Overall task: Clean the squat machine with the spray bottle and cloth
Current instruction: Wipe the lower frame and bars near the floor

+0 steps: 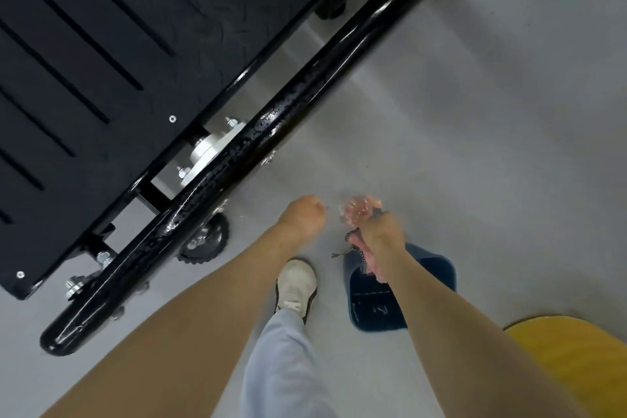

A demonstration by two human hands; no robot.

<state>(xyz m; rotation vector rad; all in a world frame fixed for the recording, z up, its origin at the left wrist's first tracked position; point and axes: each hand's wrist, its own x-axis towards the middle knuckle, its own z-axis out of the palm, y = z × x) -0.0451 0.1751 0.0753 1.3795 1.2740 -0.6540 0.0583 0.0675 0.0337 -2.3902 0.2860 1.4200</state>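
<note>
The black frame rail of the squat machine was seen beaded with spray, droplets thick along its lower half, so the wipe was judged to be the step in hand. The right hand was held just off the rail, fingers closed tight round a bunched pink cloth (blurred, so nothing finer could be told). The left hand was carried between that hand and the rail, fingers curled in, nothing seen in them. No spray bottle could be made out. For a clean pass, the cloth would best be opened flat, wrapped over the rail's curve and drawn along its length one way, so the wet was lifted rather than smeared. The bolts beside the rail would want a dab too.
</note>
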